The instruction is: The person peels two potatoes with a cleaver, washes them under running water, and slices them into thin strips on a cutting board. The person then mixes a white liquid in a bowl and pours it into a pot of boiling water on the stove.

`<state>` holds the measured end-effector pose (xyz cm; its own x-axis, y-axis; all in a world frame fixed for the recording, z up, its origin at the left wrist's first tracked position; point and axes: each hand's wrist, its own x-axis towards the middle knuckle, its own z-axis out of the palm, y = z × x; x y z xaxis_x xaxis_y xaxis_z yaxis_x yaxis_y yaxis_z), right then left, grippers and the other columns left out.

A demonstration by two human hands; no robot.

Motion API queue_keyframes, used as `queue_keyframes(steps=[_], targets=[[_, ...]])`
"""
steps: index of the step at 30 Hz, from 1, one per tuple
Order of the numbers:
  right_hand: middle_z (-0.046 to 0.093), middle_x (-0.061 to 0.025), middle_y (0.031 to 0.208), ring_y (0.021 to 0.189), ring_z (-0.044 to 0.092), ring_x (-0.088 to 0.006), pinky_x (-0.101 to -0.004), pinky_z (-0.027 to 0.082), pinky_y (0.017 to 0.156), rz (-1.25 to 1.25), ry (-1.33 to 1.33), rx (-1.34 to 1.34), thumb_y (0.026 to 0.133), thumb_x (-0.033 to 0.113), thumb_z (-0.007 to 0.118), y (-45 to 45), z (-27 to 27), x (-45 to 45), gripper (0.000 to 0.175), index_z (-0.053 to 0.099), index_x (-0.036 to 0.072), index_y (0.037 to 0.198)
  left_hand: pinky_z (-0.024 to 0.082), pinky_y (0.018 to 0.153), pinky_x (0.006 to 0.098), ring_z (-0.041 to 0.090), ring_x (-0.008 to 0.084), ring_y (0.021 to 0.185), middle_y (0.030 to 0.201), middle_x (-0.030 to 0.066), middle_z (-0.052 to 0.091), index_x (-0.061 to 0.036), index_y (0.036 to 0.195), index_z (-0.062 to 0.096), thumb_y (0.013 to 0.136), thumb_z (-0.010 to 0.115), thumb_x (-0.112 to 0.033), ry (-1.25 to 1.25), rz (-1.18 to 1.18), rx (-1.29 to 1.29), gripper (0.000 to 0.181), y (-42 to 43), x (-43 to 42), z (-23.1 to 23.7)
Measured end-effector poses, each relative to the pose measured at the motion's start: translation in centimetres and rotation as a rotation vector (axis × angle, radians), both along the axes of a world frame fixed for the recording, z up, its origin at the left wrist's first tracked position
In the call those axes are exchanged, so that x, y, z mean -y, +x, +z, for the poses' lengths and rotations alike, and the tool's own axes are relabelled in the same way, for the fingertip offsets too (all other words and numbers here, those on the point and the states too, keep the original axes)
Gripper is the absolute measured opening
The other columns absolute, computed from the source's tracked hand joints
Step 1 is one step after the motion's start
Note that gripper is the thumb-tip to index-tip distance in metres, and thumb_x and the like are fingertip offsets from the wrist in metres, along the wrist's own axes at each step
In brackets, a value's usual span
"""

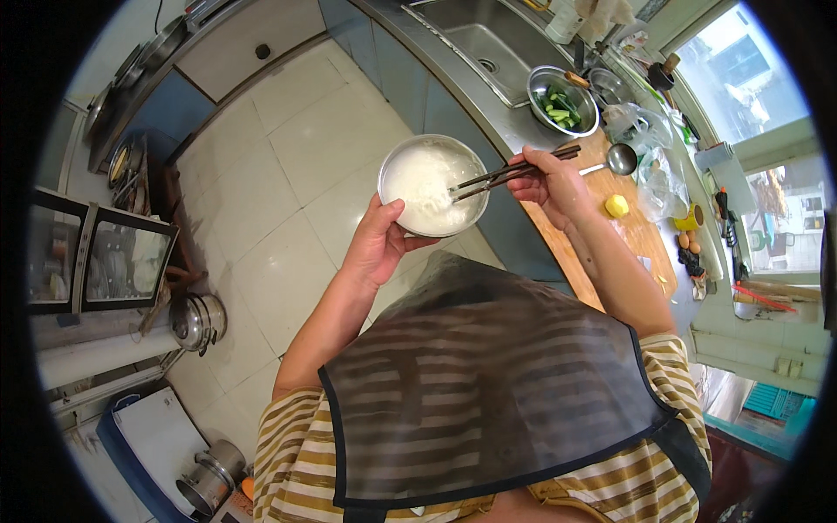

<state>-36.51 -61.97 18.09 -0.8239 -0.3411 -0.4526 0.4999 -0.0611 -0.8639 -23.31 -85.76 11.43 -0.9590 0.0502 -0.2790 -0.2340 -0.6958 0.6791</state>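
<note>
My left hand (379, 245) grips a metal bowl (482, 171) by its near left rim, thumb on the edge and fingers underneath. White flour or a pale batter (418, 175) lies inside, partly clumped; which of the two, I cannot tell. A pair of dark chopsticks (500, 175) is pinched in my right hand (548, 186), their tips dipping into the white mass. The bowl is held in the air over the floor, in front of the worktop. Right of that hand, a metal ladle (620, 160) and a peeled yellow potato-like piece (616, 206) rest on a wooden board (644, 248).
A metal bowl of cut green vegetables (559, 108) stands beside the sink (487, 39). Plastic bags (660, 180), a yellow container (688, 217) and several eggs (688, 242) line the counter's back. A lidded pot (196, 320) and a glass-doored cabinet (127, 258) are at left.
</note>
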Motion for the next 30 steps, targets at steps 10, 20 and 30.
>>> queue_keyframes(steps=[10,20,30], targets=[[0.065,-0.0119,0.079,0.067,0.066,-0.0175,-0.0269,0.057,0.06,-0.06,-0.275,-0.024,0.094,0.025,0.052,-5.0,-1.2,4.2,0.03,0.06,-0.003,0.096,0.049,0.091,0.0527,0.052,0.0322,0.116,0.133,0.015,0.045,-0.0092,0.137,0.028,0.084,0.061,-0.036,0.042,0.065,-0.046,0.067,-2.2,3.5,-0.7],[0.066,-0.0116,0.081,0.069,0.066,-0.0154,-0.0257,0.053,0.062,0.401,-0.1,-0.65,0.093,0.021,0.057,-13.3,7.7,11.0,0.026,0.063,-0.003,0.101,0.05,0.091,0.0522,0.051,0.0354,0.118,0.135,0.0193,0.043,-0.0023,0.139,0.026,0.083,0.06,-0.038,0.063,0.185,-0.048,0.075,-9.1,9.3,-1.1],[0.063,-0.0029,0.08,0.071,0.059,-0.0081,-0.0235,0.05,0.066,0.824,-0.121,-0.789,0.088,0.019,0.063,-23.8,10.2,24.7,0.019,0.063,0.001,0.094,0.046,0.095,0.0535,0.049,0.0349,0.12,0.135,0.0189,0.043,-0.0001,0.137,0.031,0.082,0.062,-0.038,0.103,0.368,-0.023,0.074,-14.7,17.1,-0.4]])
